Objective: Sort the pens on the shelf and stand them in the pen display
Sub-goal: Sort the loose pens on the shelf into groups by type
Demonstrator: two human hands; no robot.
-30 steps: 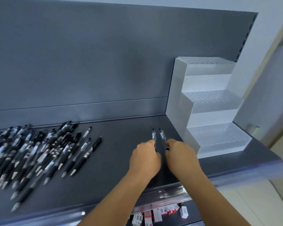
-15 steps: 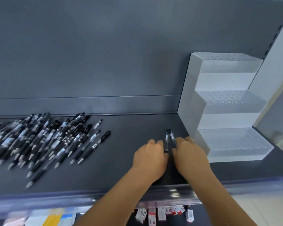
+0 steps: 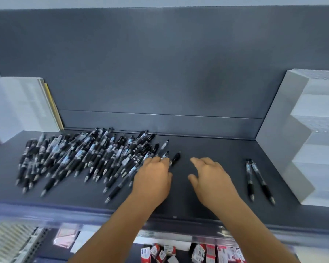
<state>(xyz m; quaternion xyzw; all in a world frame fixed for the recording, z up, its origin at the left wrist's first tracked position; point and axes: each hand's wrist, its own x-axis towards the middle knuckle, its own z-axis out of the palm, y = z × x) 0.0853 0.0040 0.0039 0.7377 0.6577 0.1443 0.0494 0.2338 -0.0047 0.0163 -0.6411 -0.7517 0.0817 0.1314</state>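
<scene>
A heap of several black pens (image 3: 80, 156) lies on the left half of the dark grey shelf (image 3: 207, 149). Two black pens (image 3: 255, 179) lie side by side on the shelf, just left of the white stepped pen display (image 3: 285, 141), whose tiers look empty. My left hand (image 3: 154, 179) rests palm down on the right edge of the heap, its fingertips over pens; whether it grips one is hidden. My right hand (image 3: 211, 179) hovers beside it with fingers spread and nothing in it.
A white panel with a yellow edge (image 3: 38, 105) leans against the back wall at the far left. Below the shelf's front rail (image 3: 65, 215), small red and white boxes (image 3: 179, 253) sit on a lower level. A white wall bounds the right side.
Both hands let go of the two pens beside the display and moved left to the heap. The view swung left with them.
</scene>
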